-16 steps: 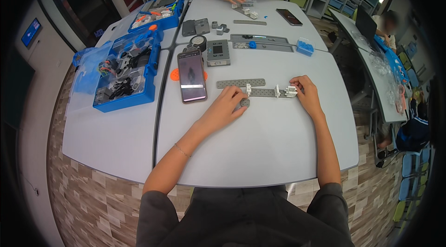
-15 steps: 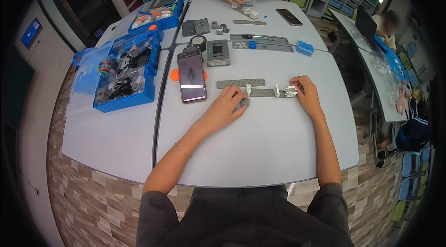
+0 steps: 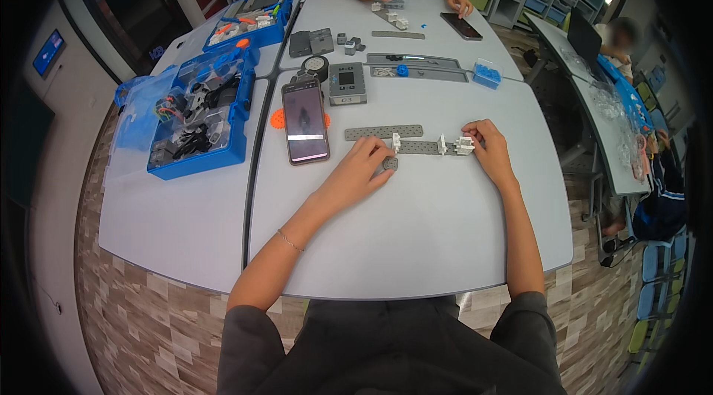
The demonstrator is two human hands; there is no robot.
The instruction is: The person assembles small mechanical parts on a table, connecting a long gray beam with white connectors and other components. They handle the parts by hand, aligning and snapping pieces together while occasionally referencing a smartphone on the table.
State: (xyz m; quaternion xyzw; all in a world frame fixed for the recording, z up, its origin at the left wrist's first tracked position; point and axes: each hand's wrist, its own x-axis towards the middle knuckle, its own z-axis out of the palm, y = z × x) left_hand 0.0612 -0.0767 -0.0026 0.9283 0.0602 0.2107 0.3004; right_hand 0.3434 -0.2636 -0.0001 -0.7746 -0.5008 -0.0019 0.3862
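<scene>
L hand (image 3: 360,167) half-curled at L end of grey perforated beam (image 3: 422,147) w/ white connectors (image 3: 463,145), on table (image 3: 416,239); R hand (image 3: 488,150) loosely bent by its R end; can't tell if either grips. 2nd beam (image 3: 383,132) just beyond; smartphone (image 3: 307,121) to L.

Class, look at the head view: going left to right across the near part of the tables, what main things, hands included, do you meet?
Near blue case → near phone → left hand → beam with white parts → right hand.
</scene>
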